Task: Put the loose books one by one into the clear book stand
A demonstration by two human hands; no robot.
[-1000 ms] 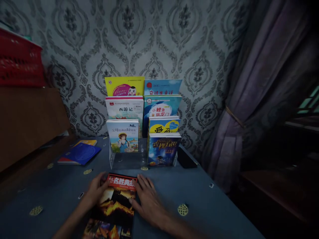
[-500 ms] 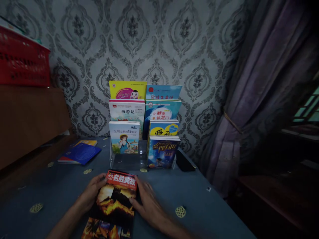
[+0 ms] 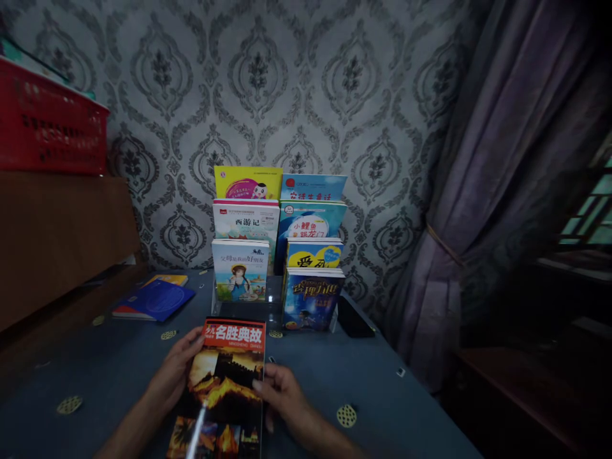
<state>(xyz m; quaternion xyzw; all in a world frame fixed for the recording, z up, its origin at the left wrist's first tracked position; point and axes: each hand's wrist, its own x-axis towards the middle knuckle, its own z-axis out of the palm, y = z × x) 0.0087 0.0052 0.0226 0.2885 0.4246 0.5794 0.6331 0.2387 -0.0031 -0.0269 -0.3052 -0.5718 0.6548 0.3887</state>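
The left hand [image 3: 176, 366] and the right hand [image 3: 287, 395] were found holding opposite edges of the black-and-red book [image 3: 229, 376], the right thumb pressed on its cover. The book was cover-up above the counter [image 3: 392, 408], in front of the clear rack [image 3: 243, 310]; whether its lower edge touched down could not be determined. Sound handling called for even pressure from both hands and support from beneath, so that the pages did not splay. The rack held, back to front at left, a yellow book [image 3: 246, 182], a white book [image 3: 246, 221] and a light-blue book [image 3: 239, 280]; at right, a sky-blue book [image 3: 313, 185], a teal book [image 3: 335, 220], a yellow-and-blue book [image 3: 313, 255] and a dark-blue book [image 3: 313, 303]. A red basket [image 3: 62, 124] at far left contained a green-edged item [image 3: 36, 58], not identifiable.
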